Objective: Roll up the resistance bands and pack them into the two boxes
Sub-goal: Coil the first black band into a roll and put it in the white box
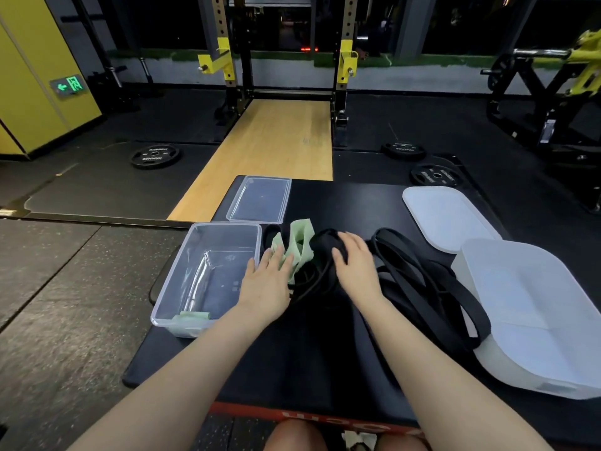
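Note:
A tangle of black resistance bands (419, 281) lies on the black platform (292, 362), with a pale green band (300, 244) crumpled at its left end. My left hand (268, 284) lies flat with straight fingers on the green band's edge. My right hand (354, 265) rests on a bunched black band (320, 245), fingers slightly bent over it. A clear plastic box (208, 275) stands at the left, with a rolled green band (195, 315) in its near corner. A white frosted box (533, 317) stands at the right.
The clear lid (260, 199) lies behind the clear box and the white lid (447, 216) behind the white box. Weight plates (155, 156) lie on the gym floor beyond, and a squat rack (279, 60) stands over a wooden strip.

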The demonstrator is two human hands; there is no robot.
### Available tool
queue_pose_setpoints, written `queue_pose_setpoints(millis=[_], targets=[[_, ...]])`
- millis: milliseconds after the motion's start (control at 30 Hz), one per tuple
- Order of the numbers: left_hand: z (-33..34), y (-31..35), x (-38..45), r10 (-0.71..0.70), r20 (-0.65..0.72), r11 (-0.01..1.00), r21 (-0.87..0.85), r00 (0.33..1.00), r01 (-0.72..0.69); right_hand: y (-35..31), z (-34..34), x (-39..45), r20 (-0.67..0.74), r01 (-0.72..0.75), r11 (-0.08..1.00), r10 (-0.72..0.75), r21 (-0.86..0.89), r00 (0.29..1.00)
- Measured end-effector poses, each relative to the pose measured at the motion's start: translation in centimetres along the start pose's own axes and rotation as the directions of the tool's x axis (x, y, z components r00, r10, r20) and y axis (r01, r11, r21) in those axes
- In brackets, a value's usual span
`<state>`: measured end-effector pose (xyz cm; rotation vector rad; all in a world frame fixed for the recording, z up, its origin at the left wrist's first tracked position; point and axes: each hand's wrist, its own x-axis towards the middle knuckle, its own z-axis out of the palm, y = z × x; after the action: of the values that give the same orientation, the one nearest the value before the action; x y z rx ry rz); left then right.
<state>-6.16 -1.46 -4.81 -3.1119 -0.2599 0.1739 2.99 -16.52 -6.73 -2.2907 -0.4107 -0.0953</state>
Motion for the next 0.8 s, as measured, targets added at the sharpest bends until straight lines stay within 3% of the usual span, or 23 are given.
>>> queue_pose_setpoints(millis=[100,200,467,600,800], targets=[[-0.4,0.7,-0.1,-0.022,0.002,0.999,-0.034,1.0,0.022,0.8,-0.3,0.2,0.103,-0.184,0.972,0.2,-0.145,0.974],[-0.5,1.0,-0.1,-0.021,-0.022,0.998,-0.062,1.0,0.02,0.2,-0.2,0.3,0.172,-0.181,0.929,0.246,-0.323,0.954],[0.0,0.8,-0.3,0.042,-0.035,0.999,-0.006,0.998,-0.042,-0.1,0.7,0.3,0.147,-0.255,0.828,0.372,-0.5,0.917],[0.5,1.1,-0.1,0.061,-0.016,0.998,0.026,0.998,-0.061,-0.9,0.7,0.6,0.178,-0.314,0.825,0.437,-0.47,0.882],[0.9,1.5,-0.1,0.091,0.058,0.995,0.032,0.994,-0.093,-1.7,0.9,0.4,0.163,-0.487,0.856,0.513,-0.175,0.843]])
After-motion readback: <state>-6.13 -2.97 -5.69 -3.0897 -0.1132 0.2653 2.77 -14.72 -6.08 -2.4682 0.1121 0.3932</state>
